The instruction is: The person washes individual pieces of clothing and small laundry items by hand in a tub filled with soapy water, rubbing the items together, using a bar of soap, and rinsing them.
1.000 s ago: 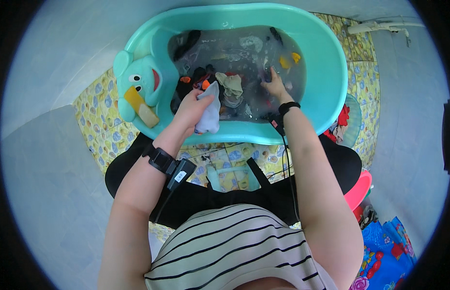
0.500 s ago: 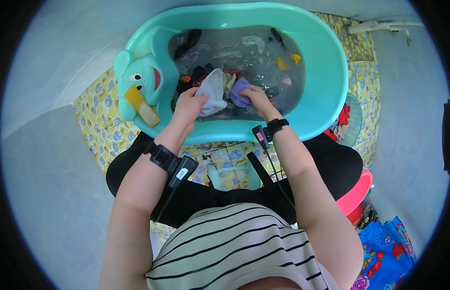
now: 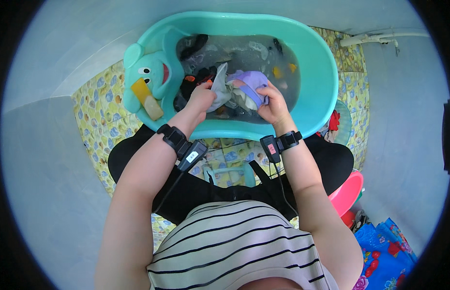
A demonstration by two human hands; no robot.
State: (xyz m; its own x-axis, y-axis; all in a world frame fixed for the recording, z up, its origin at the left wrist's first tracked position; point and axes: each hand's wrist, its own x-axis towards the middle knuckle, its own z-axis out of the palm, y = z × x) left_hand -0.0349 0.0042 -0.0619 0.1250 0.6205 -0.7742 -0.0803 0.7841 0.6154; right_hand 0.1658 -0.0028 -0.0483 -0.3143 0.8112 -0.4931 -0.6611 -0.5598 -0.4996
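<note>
My left hand (image 3: 201, 100) is closed on a pale grey cloth (image 3: 219, 87), lifted over the murky water of a turquoise baby bathtub (image 3: 319, 79). Gripped in my right hand (image 3: 275, 104) is a purple cloth garment (image 3: 251, 79), its band spread out and whitish fabric (image 3: 247, 100) hanging under it. The two cloths meet between my hands, and I cannot tell whether they are one piece. Dark and orange-red clothes (image 3: 202, 78) lie bunched in the water beside my left hand. Small yellow pieces of cloth (image 3: 277, 72) float beyond my right hand.
A yellow bar (image 3: 141, 88) and a cream bar (image 3: 153, 108), apparently soap, rest on the tub's animal-face end. Right of the tub stands a translucent basin (image 3: 348, 123) with red clothes. A pink basin (image 3: 350, 193) and blue floral fabric (image 3: 384, 251) sit at lower right.
My right hand has moved right and turned, spreading the purple garment wider and showing its band. The grey cloth in my left hand is bunched narrower. The whole view has shifted slightly.
</note>
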